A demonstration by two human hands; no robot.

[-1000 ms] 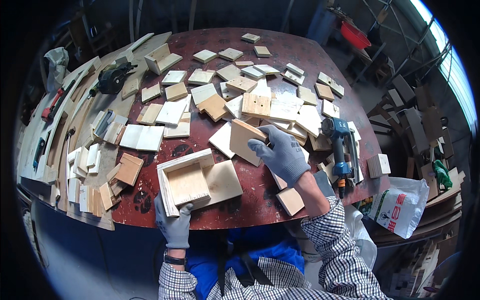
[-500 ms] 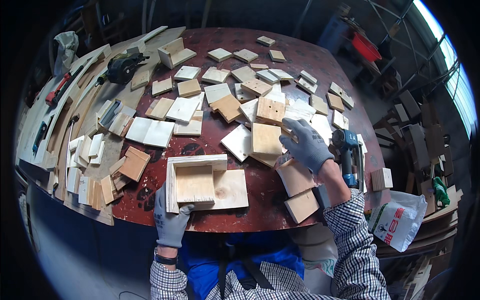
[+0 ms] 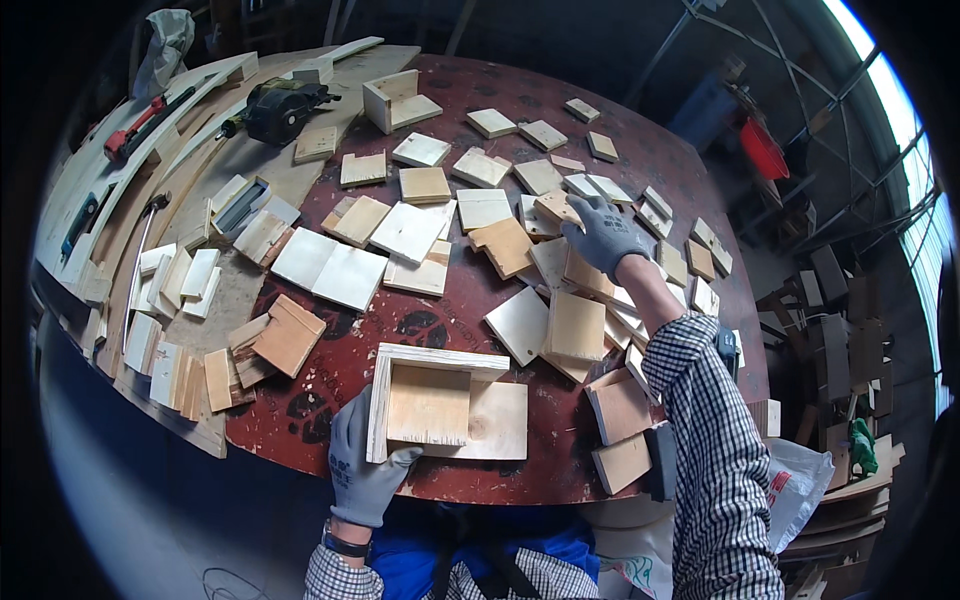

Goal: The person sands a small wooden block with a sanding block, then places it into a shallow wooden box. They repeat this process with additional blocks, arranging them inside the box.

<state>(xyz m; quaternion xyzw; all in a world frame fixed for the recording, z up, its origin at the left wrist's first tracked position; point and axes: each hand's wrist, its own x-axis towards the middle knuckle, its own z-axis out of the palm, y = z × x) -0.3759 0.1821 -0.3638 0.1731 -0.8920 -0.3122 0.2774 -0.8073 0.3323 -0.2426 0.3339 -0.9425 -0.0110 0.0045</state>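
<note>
My left hand [image 3: 362, 468], in a grey work glove, grips the near-left corner of a partly built wooden box [image 3: 440, 361] at the table's near edge. The box has two upright walls in an L around a square wooden block [image 3: 428, 402], and a flat board [image 3: 503, 420] sticks out to its right. My right hand [image 3: 608, 238], also gloved, reaches far over the pile of wood pieces with its fingers apart. Its fingertips are at a small wooden block [image 3: 556, 207]; whether they touch it I cannot tell. A thicker square block [image 3: 577, 325] lies nearer to me.
Many loose wood pieces cover the dark red table [image 3: 440, 480]. A black power tool [image 3: 282, 110] and a hammer [image 3: 155, 205] lie on boards at the left. My right forearm mostly covers a nail gun [image 3: 660, 462]. A white sack [image 3: 800, 490] is beside the table's right edge.
My right hand has moved farther away over the pile, from beside the thicker square block to a smaller block. My left hand still grips the box. The whole view has shifted.
</note>
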